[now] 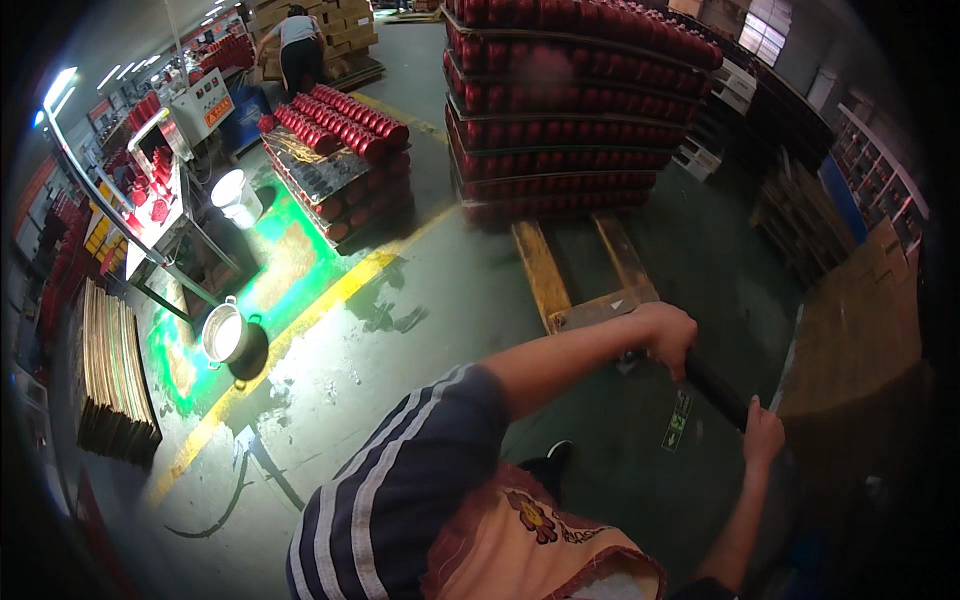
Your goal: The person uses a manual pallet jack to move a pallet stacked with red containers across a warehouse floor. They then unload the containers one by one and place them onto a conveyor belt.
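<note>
Both my hands are closed around the black bar handle (716, 389) of a pallet jack. My left hand (668, 334) grips its far end, with the arm reaching across in front of me. My right hand (763, 434) wraps the nearer end. Beyond my left hand lies the jack's worn yellow body (606, 305), low over the floor. Its two forks (541, 268) point toward a tall stack of dark red rounded pieces (570, 110), layered between thin sheets. The fork tips reach the stack's bottom edge; whether they go beneath it I cannot tell.
A lower stack of red pieces (345, 190) stands left of the tall one. A two-handled pot (225, 334), a white bucket (236, 198), a metal workbench (190, 235) and stacked sheets (112, 370) are further left. Cardboard (850, 320) stands right. A person (299, 48) bends near boxes at the back.
</note>
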`<state>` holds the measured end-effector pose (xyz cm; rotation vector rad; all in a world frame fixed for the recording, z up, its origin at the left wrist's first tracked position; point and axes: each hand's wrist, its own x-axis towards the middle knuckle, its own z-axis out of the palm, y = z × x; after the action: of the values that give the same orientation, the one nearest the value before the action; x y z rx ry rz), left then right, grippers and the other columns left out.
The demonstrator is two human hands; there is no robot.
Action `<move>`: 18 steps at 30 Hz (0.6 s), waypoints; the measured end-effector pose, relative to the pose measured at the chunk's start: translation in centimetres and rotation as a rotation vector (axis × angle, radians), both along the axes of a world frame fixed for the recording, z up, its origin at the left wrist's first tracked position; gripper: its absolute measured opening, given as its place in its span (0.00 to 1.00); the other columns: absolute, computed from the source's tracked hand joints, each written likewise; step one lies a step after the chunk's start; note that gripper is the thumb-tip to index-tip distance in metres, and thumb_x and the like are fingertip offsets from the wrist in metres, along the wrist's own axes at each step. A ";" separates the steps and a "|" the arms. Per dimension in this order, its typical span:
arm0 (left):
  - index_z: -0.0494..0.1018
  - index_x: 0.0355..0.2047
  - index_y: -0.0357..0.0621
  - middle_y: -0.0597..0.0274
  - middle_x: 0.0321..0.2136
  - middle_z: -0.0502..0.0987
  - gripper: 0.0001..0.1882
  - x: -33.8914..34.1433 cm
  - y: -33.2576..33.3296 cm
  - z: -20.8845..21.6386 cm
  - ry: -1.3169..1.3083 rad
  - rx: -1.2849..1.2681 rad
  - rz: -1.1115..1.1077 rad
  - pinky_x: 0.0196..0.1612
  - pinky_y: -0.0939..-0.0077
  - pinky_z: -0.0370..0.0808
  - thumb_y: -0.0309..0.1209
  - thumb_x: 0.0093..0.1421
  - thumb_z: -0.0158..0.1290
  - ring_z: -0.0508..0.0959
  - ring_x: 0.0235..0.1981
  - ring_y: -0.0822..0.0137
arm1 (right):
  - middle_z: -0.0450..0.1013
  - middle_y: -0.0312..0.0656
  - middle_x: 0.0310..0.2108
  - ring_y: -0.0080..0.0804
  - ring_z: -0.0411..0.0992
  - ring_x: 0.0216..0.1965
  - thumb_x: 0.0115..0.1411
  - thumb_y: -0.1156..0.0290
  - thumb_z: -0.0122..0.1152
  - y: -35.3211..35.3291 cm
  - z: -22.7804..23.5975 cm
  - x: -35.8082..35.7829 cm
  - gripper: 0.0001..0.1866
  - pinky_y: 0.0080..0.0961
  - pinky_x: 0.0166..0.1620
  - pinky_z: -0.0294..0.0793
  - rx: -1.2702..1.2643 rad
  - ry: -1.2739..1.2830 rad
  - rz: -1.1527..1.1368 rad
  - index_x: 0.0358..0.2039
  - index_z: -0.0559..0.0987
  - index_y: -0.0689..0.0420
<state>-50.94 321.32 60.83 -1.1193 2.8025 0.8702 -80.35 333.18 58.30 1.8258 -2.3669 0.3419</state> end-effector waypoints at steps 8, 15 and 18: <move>0.82 0.32 0.49 0.63 0.23 0.81 0.23 8.9 12.3 1.2 -0.021 0.103 -0.030 0.35 0.63 0.77 0.53 0.44 0.64 0.82 0.30 0.60 | 0.75 0.56 0.25 0.59 0.74 0.31 0.67 0.48 0.42 13.7 0.2 9.8 0.30 0.51 0.35 0.70 0.040 -0.031 -0.062 0.25 0.83 0.58; 0.82 0.32 0.51 0.61 0.25 0.81 0.22 14.7 22.0 -0.7 0.001 -0.050 -0.160 0.38 0.65 0.77 0.53 0.45 0.64 0.82 0.32 0.61 | 0.76 0.57 0.26 0.60 0.75 0.32 0.67 0.49 0.42 25.1 -0.8 15.7 0.30 0.52 0.36 0.71 -0.003 -0.012 -0.064 0.26 0.83 0.60; 0.82 0.34 0.51 0.60 0.27 0.82 0.22 16.4 26.8 -1.3 -0.061 -0.017 -0.088 0.40 0.64 0.77 0.52 0.45 0.65 0.82 0.34 0.59 | 0.76 0.57 0.26 0.60 0.75 0.32 0.68 0.49 0.42 30.1 -1.1 17.8 0.30 0.53 0.36 0.71 -0.056 -0.086 -0.036 0.27 0.83 0.60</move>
<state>-34.51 348.10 59.55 -0.9981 2.7913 0.7927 -62.51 363.30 57.21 1.7756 -2.4174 0.4860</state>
